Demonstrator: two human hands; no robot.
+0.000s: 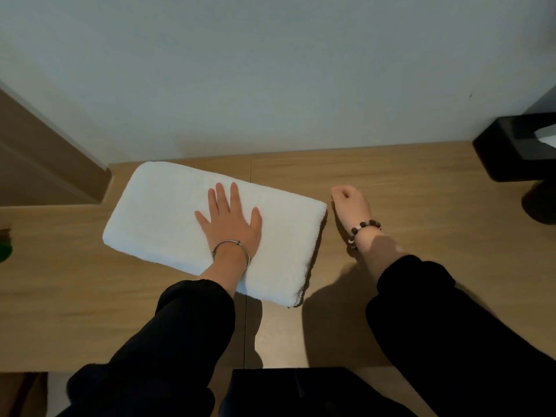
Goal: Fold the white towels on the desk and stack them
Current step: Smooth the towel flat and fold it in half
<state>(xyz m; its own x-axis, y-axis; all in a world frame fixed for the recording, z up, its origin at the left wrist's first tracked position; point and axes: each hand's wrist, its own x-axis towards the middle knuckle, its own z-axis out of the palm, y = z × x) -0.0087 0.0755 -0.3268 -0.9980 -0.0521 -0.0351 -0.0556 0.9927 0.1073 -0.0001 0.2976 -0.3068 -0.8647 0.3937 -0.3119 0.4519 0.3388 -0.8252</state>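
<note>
A folded white towel [168,212] lies as a thick rectangle on the wooden desk [406,188], turned slightly clockwise. My left hand [230,218] presses flat on its top with fingers spread and straight. My right hand [350,206] hovers just right of the towel's right end, fingers curled in with nothing in them; it does not touch the towel. Both wrists wear bracelets, and black sleeves cover both forearms.
A black tissue box [517,145] stands at the desk's far right, against a pale wall. A dark object [538,203] sits in front of it. A green thing [6,248] shows at the left edge. A black chair back [301,389] is below.
</note>
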